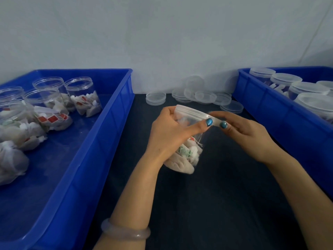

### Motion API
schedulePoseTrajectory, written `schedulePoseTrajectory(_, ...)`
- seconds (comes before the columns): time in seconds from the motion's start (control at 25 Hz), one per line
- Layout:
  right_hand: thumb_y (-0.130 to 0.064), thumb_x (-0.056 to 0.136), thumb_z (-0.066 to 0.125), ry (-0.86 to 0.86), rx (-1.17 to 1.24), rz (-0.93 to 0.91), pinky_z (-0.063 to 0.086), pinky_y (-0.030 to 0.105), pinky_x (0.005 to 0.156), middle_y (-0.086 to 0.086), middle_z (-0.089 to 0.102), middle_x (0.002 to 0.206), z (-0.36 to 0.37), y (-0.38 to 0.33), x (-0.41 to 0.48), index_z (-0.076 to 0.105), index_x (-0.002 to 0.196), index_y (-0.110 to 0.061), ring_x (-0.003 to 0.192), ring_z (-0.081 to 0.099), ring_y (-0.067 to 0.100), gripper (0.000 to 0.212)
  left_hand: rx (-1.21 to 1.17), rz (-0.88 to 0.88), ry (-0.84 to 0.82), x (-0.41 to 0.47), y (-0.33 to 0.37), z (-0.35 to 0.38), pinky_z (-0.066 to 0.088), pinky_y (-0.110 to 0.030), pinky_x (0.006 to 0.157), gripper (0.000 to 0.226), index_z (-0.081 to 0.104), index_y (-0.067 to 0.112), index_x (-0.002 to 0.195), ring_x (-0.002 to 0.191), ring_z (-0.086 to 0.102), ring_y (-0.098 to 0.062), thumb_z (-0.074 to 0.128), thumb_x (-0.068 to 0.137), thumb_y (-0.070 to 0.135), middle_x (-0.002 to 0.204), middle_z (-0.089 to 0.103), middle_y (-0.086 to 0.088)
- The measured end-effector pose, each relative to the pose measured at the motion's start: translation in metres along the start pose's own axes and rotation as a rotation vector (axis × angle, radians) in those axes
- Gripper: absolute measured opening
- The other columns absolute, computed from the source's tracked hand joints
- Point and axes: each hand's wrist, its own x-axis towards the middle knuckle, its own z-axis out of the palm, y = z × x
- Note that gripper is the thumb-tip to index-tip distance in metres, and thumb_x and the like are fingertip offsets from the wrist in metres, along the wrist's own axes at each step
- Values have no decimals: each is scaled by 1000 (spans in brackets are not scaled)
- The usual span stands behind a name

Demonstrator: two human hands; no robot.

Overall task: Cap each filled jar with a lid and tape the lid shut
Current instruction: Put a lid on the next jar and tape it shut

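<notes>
A clear plastic jar (187,156) filled with white tea bags is held tilted above the dark table, its translucent lid (191,112) on top. My left hand (171,130) grips the jar around its upper body, thumb pressed near the lid's rim. My right hand (246,130) pinches a strip of clear tape (216,121) that runs from the lid's edge toward its fingers. The tape is thin and partly blurred.
A blue bin (100,141) on the left holds several open filled jars (82,96). A blue bin (281,109) on the right holds capped jars (308,89). Loose lids (196,96) lie at the back of the dark table (207,204) by the wall.
</notes>
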Motion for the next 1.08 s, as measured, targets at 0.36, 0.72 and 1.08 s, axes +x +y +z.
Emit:
schedulePoseTrajectory(0.36,-90,65,53,-170,481,-68,48,16,96,-33,56,133,-5,-6,-4,51,125,-64,124,54,-4,66,-269,60,-361,-14,8,-5,54,-28,93,94,61,25,124,111,67,-11,84,45,69,117,72,6)
schedulePoseTrajectory(0.72,-74,72,65,-244,515,-99,46,10,92,-26,57,136,-14,-1,-10,51,135,-38,126,54,0,74,25,196,-370,-11,7,-8,43,-6,92,104,29,52,148,119,49,13,68,55,79,134,47,22)
schedulePoseTrajectory(1.08,-86,70,53,-81,132,-125,52,48,94,-18,64,126,1,-9,-4,37,129,-70,114,62,14,64,288,316,-263,-9,3,-4,42,-13,99,96,36,42,148,124,41,11,77,65,67,140,40,19)
